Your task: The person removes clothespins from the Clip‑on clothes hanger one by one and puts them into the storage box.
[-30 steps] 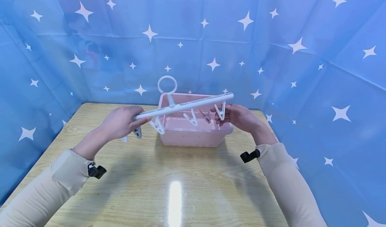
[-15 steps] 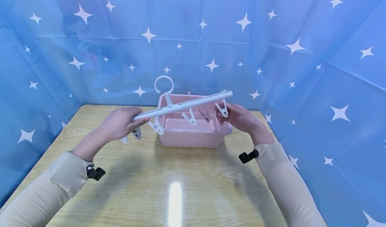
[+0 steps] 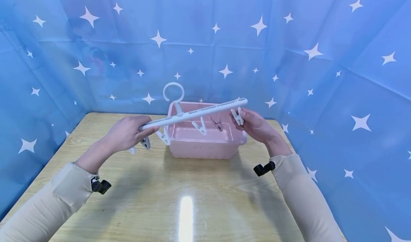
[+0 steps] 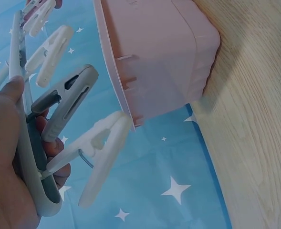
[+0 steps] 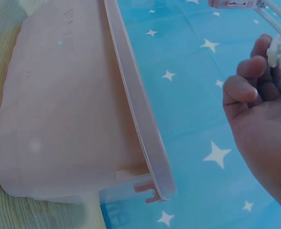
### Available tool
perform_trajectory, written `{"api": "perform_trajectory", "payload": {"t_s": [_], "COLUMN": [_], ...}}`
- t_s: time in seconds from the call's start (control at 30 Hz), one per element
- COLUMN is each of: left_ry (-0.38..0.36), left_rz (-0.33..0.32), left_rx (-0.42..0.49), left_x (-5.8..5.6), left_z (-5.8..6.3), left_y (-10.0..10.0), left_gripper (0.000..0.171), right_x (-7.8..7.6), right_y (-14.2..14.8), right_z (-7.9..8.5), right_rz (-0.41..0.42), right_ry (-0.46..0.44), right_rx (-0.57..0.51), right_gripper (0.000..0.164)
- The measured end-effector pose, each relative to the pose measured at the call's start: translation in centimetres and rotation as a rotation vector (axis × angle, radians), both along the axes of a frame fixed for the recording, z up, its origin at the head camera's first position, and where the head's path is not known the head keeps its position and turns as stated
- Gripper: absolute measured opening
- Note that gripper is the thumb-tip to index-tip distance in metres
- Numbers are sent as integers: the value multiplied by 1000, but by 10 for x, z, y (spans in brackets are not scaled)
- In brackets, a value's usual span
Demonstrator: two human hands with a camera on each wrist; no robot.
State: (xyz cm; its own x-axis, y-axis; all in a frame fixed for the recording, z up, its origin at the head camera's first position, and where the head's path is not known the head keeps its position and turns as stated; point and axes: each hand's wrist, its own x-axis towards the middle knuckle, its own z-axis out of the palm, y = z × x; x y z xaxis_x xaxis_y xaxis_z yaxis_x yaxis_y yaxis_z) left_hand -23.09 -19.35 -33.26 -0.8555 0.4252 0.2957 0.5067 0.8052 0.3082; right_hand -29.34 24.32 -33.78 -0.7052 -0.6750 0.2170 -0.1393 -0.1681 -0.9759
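Observation:
My left hand (image 3: 128, 133) grips the left end of a white clip hanger (image 3: 202, 112), which is held up at a slant, its right end higher. The open ring hook (image 3: 173, 92) points up. Several clips hang under the bar, among them a grey clip (image 4: 71, 102), a white clip (image 4: 102, 152) beside it, and a pinkish clip (image 3: 218, 123). At the right end, my right hand (image 3: 258, 127) pinches the last white clip (image 3: 237, 117) between thumb and fingers. The right wrist view has that clip at the fingertips, partly cut off by the frame edge.
Behind and below the hanger, a pink plastic bin (image 3: 202, 149) stands on the wooden table (image 3: 154, 199) near its back edge. A blue curtain (image 3: 199, 31) with white stars encloses the back and sides. Black wrist cameras sit at both cuffs.
The hanger has shifted slightly left and its ring hook has turned a little. The clip at the right end has tilted and moved slightly right with my right hand.

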Motion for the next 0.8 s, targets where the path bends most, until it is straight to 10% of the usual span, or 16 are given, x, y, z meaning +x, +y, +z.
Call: {"api": "perform_trajectory", "payload": {"t_s": [0.8], "left_ry": [19], "left_rz": [1], "left_rx": [15], "left_x": [1], "left_z": [2], "left_y": [-2], "left_gripper": [33], "right_x": [0], "right_y": [-13], "right_z": [-1], "right_rz": [-268], "right_ry": [140], "right_rx": [-109], "right_gripper": [19]}}
